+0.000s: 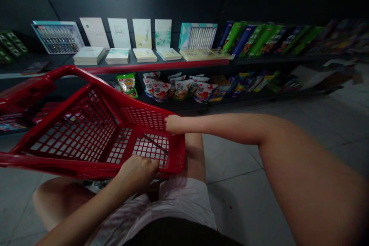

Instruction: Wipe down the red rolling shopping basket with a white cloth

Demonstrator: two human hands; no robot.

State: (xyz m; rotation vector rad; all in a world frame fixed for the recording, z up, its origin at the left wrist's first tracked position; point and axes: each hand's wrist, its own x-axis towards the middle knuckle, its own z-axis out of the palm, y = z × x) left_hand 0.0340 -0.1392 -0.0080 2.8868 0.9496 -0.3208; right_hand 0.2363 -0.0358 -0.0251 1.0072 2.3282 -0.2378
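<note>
"Where's the red basket (129, 102) sitting?"

"It's being held low in front of the person's legs (193, 157), tilting away, with its long handle (66, 70) pointing toward the snack bags (175, 88) on the lower shelf (184, 105)."

"How are the hands taking it?"

"The left hand (137, 173) is clamping the near rim (86, 171), its fingers curling over the edge. The right hand (174, 124) is closing on the side rim (180, 132)."

"Is it going to handle awkwardly?"

"It's looking light and stiff, though the plastic mesh (150, 148) may be flexing a little, so the rims and handle are offering the firmest hold."
</note>
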